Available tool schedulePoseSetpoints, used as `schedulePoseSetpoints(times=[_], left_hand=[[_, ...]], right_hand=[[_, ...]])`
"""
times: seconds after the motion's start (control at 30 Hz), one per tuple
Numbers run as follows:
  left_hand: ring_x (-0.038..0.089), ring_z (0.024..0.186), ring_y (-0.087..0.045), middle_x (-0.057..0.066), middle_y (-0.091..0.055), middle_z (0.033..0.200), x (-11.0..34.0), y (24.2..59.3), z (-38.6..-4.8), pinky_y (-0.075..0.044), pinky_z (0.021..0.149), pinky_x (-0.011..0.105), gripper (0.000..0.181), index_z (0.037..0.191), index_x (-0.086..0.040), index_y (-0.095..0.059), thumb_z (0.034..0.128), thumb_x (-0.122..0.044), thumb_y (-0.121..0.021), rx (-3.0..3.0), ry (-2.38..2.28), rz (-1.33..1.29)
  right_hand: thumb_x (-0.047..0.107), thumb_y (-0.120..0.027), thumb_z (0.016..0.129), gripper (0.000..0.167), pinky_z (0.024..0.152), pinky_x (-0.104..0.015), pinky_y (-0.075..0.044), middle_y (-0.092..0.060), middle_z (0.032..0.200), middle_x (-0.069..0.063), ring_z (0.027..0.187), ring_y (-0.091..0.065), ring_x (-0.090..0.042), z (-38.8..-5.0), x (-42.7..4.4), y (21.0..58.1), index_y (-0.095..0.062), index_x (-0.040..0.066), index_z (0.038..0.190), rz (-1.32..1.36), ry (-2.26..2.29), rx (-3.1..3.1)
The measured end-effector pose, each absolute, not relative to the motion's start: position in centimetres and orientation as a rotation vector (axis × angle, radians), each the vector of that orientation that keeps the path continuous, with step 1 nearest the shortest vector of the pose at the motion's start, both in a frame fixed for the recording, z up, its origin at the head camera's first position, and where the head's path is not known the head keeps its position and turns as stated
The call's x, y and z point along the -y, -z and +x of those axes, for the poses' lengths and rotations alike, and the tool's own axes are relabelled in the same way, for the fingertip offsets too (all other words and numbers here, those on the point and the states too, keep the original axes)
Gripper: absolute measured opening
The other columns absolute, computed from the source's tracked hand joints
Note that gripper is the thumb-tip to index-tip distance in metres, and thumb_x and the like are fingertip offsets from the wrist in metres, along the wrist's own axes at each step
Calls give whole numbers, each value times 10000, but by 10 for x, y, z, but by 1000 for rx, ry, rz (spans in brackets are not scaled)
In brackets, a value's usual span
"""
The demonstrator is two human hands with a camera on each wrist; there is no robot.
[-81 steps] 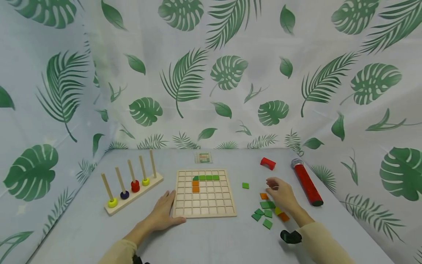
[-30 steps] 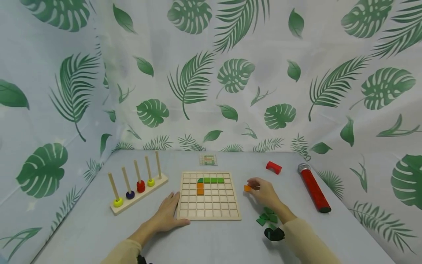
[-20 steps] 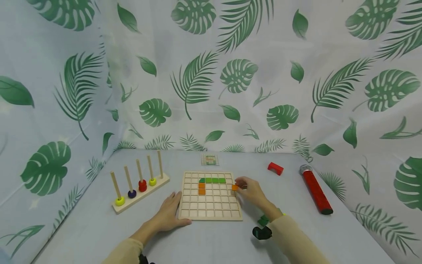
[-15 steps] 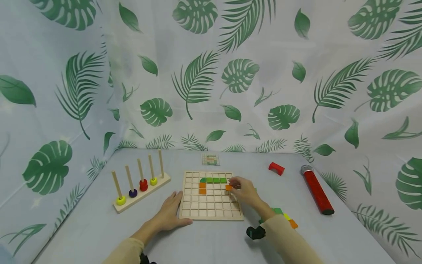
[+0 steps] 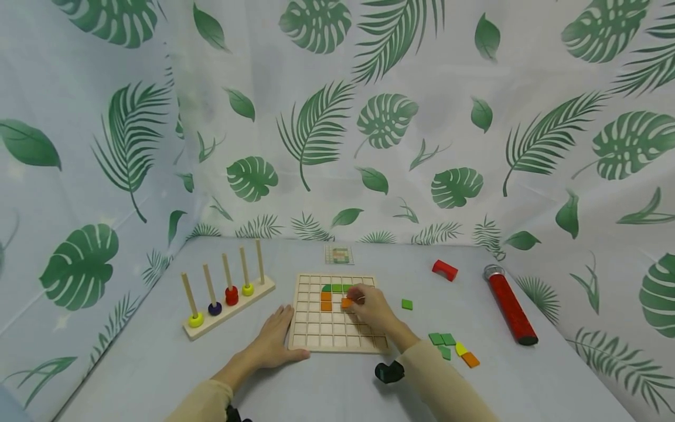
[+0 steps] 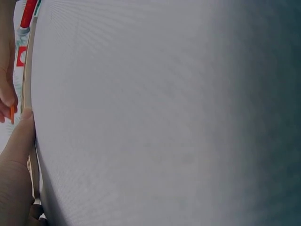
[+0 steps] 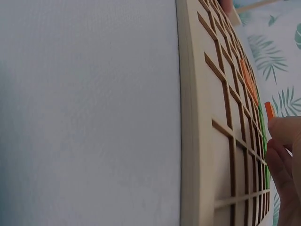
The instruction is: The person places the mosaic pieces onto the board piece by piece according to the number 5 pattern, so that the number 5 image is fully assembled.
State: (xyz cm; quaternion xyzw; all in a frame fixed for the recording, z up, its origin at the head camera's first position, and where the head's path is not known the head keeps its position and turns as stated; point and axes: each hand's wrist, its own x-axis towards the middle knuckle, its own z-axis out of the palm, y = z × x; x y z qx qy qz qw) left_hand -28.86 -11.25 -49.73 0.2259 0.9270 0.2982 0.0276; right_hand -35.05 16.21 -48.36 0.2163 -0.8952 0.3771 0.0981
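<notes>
A wooden grid board [image 5: 337, 343] lies on the table with a row of green tiles and two orange squares set in its upper cells. My right hand [image 5: 375, 309] is over the board and pinches an orange tile [image 5: 345, 303] between thumb and fingers. In the right wrist view that orange tile [image 7: 269, 109] is held just above the grid. My left hand [image 5: 274, 340] rests at the board's left edge, fingers straight along the side and thumb near the front corner. The left wrist view shows its thumb [image 6: 21, 139] against the board's edge.
Loose green tiles [image 5: 442, 339], a yellow piece [image 5: 461, 349] and an orange tile [image 5: 471, 359] lie right of the board. A peg stand [image 5: 230, 309] with rings is at left. Farther off are a pattern card [image 5: 339, 255], red arch block [image 5: 445, 270] and red tube [image 5: 510, 306].
My right hand has picked up an orange tile from the loose pieces and carried it left over the board. The left hand stays at the board's edge. The head view has shifted slightly.
</notes>
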Motion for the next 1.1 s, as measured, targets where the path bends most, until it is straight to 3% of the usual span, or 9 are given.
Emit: schedulePoseSetpoints(times=[1.1], left_hand=[[413, 1393, -138, 274, -223, 1497, 112, 499, -291, -146, 1119, 537, 1101, 1447, 94, -227, 736, -599, -703, -2872, -930, 711]], right_hand=[[-12, -671, 802, 288, 775, -282, -530, -651, 948, -21, 875, -611, -146, -354, -141, 489, -637, 21, 1085, 662, -995, 2706]])
